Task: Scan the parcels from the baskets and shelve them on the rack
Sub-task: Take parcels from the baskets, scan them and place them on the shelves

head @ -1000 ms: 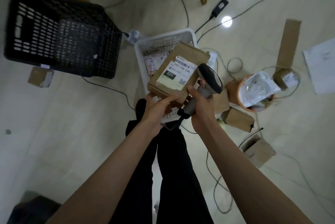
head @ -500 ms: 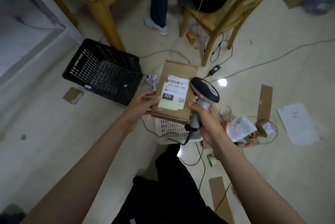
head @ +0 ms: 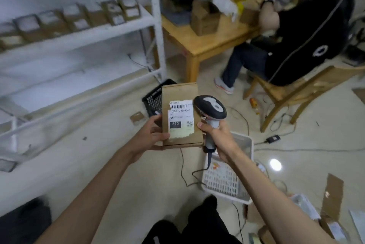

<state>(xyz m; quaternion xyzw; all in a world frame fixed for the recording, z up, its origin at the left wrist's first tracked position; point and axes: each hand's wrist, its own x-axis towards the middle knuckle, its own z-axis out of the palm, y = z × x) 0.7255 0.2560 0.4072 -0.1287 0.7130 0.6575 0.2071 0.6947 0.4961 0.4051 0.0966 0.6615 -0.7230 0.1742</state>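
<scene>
The left hand [head: 152, 135] grips one cardboard parcel [head: 180, 93] along its left edge, thumb on the face beside the label [head: 180, 120] reading 220-220-C40. The right hand [head: 218, 141] is wrapped round the handle of one scanner [head: 210, 107], whose head sits just beside the parcel's right edge. Two baskets stand on the floor: a black one [head: 153, 98] behind the parcel, a white one [head: 227, 180] below the right hand. The white rack [head: 110, 28] holds roughly eight blurred parcels.
</scene>
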